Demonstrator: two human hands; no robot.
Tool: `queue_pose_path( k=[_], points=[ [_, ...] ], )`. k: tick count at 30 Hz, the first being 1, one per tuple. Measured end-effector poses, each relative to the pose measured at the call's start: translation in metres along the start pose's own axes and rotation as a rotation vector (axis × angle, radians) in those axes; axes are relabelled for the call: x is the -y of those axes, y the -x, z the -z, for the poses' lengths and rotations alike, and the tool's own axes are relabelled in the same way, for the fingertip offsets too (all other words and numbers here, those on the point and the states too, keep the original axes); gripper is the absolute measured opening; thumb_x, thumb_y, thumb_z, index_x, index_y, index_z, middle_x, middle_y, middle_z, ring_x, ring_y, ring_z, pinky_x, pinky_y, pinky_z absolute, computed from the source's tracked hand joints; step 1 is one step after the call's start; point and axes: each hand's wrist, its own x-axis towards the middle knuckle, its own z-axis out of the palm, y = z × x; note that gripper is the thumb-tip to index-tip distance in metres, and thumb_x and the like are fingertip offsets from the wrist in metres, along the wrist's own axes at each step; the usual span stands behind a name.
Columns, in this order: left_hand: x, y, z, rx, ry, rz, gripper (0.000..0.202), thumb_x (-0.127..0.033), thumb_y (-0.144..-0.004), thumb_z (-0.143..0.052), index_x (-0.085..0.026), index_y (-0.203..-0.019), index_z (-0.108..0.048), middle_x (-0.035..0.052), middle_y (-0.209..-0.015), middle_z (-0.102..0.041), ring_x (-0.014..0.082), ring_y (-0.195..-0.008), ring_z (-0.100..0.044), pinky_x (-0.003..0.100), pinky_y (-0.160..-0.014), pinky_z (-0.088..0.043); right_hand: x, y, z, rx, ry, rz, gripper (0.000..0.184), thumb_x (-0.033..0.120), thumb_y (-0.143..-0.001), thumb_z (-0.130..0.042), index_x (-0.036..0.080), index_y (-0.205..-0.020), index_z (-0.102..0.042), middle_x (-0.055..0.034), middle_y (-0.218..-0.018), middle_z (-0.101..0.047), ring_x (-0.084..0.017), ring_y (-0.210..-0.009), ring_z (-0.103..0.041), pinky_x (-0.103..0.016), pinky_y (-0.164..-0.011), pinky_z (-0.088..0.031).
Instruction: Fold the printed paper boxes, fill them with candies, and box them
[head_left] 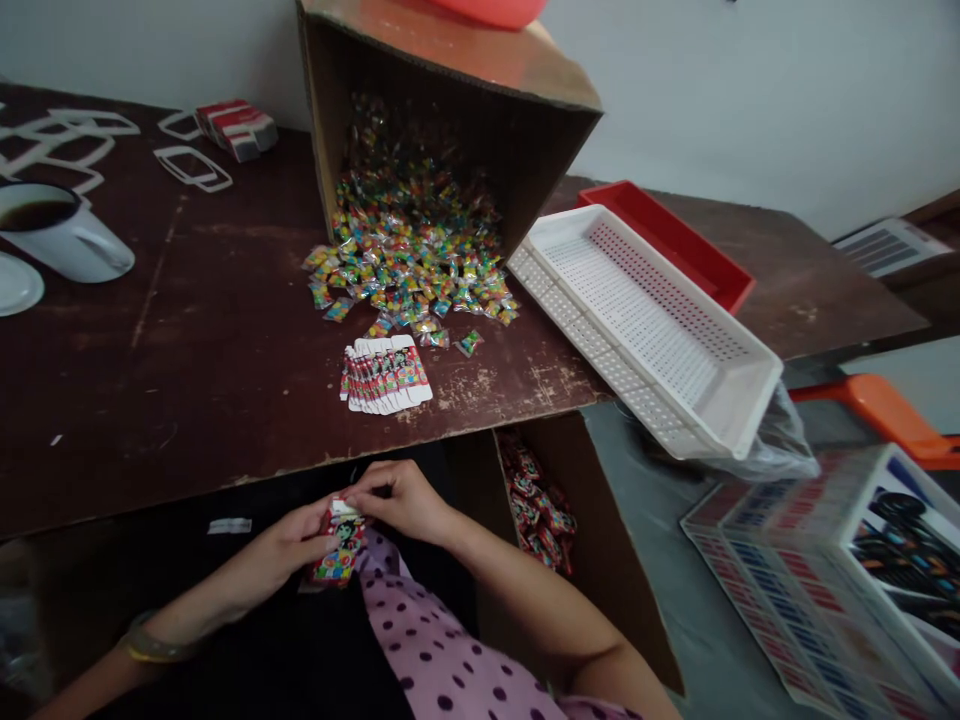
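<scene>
My left hand (304, 535) is closed around a small printed candy box (341, 550), red with bright coloured dots and a cartoon figure, held over my lap. At the box's white top end, the fingers of my right hand (397, 497) are pinched together on the flap. Just beyond, on the table, a fanned stack of flat printed boxes (386, 375) lies near the front edge. Behind it, small clear packets of colourful candy (420, 270) spill out of a cardboard carton (450, 50) lying on its side.
A white perforated basket (652, 330) juts over the table's right edge, beside a red tray (675, 240). Below, an open carton (607, 540) contains several filled red packs (536, 505). A mug (67, 235) and red-and-white bundles (236, 127) occupy the left. A plastic crate (810, 570) stands right.
</scene>
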Motion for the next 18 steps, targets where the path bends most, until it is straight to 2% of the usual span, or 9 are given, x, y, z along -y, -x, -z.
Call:
queue_pose_path(
  k=[3, 5, 8, 11, 13, 15, 17, 18],
  points=[
    [0.006, 0.001, 0.007, -0.012, 0.059, 0.008, 0.057, -0.023, -0.081, -0.071, -0.023, -0.136, -0.056, 0.0086, -0.133, -0.068, 0.0291, -0.118, -0.062, 0.042, -0.102, -0.045, 0.000, 0.006, 0.000, 0.027, 0.030, 0.086, 0.025, 0.033, -0.096, -0.055, 0.016, -0.102, -0.074, -0.0060, -0.094, -0.072, -0.013, -0.085, -0.064, -0.026, -0.079, -0.051],
    [0.007, 0.001, 0.009, -0.023, 0.103, 0.015, 0.067, -0.024, -0.079, -0.073, -0.025, -0.142, -0.049, 0.0082, -0.139, -0.064, 0.0289, -0.125, -0.057, 0.042, -0.106, -0.041, 0.002, 0.013, 0.001, 0.058, 0.143, 0.199, 0.029, 0.035, -0.096, -0.054, 0.018, -0.113, -0.070, -0.0079, -0.104, -0.070, -0.016, -0.096, -0.062, -0.030, -0.088, -0.050],
    [0.006, 0.001, 0.006, -0.003, 0.094, 0.045, 0.080, -0.027, -0.076, -0.075, -0.025, -0.148, -0.039, 0.0101, -0.143, -0.060, 0.0301, -0.130, -0.053, 0.043, -0.109, -0.038, 0.006, 0.021, 0.005, 0.121, 0.347, 0.306, 0.035, 0.039, -0.094, -0.056, 0.019, -0.122, -0.065, -0.0091, -0.110, -0.068, -0.019, -0.100, -0.058, -0.034, -0.090, -0.047],
    [0.005, 0.000, 0.003, -0.015, 0.052, 0.047, 0.078, -0.027, -0.074, -0.074, -0.026, -0.145, -0.043, 0.0105, -0.147, -0.056, 0.0313, -0.135, -0.049, 0.045, -0.111, -0.036, 0.012, 0.019, 0.005, 0.194, 0.507, 0.390, 0.033, 0.037, -0.094, -0.055, 0.017, -0.117, -0.067, -0.0091, -0.106, -0.069, -0.021, -0.101, -0.057, -0.037, -0.093, -0.043],
    [0.004, 0.001, 0.003, -0.062, 0.010, 0.035, 0.073, -0.026, -0.071, -0.076, -0.027, -0.139, -0.051, 0.0094, -0.148, -0.055, 0.0314, -0.136, -0.046, 0.044, -0.111, -0.035, 0.016, 0.012, 0.008, 0.233, 0.504, 0.444, 0.031, 0.037, -0.095, -0.054, 0.017, -0.114, -0.068, -0.0069, -0.104, -0.070, -0.020, -0.100, -0.058, -0.035, -0.094, -0.043],
    [-0.002, 0.002, 0.002, -0.154, -0.058, 0.026, 0.062, -0.030, -0.070, -0.078, -0.027, -0.129, -0.060, 0.0084, -0.138, -0.064, 0.0319, -0.129, -0.053, 0.042, -0.106, -0.041, 0.016, -0.001, 0.019, 0.243, 0.443, 0.455, 0.028, 0.038, -0.094, -0.056, 0.021, -0.112, -0.069, -0.0016, -0.107, -0.069, -0.015, -0.099, -0.060, -0.028, -0.095, -0.043],
    [-0.012, 0.005, 0.001, -0.214, -0.156, 0.036, 0.043, -0.036, -0.072, -0.077, -0.026, -0.113, -0.069, 0.0063, -0.113, -0.075, 0.0315, -0.106, -0.066, 0.040, -0.090, -0.052, 0.008, -0.017, 0.046, 0.115, 0.464, 0.371, 0.026, 0.039, -0.093, -0.059, 0.025, -0.112, -0.070, 0.0014, -0.112, -0.068, -0.012, -0.103, -0.061, -0.023, -0.096, -0.043],
    [-0.019, 0.007, 0.001, -0.213, -0.217, 0.031, 0.033, -0.038, -0.074, -0.076, -0.025, -0.104, -0.072, 0.0044, -0.099, -0.076, 0.0295, -0.091, -0.069, 0.037, -0.080, -0.055, 0.001, -0.026, 0.065, 0.004, 0.508, 0.305, 0.026, 0.037, -0.094, -0.057, 0.025, -0.114, -0.069, -0.0007, -0.117, -0.067, -0.014, -0.108, -0.060, -0.025, -0.099, -0.042]
  ],
)
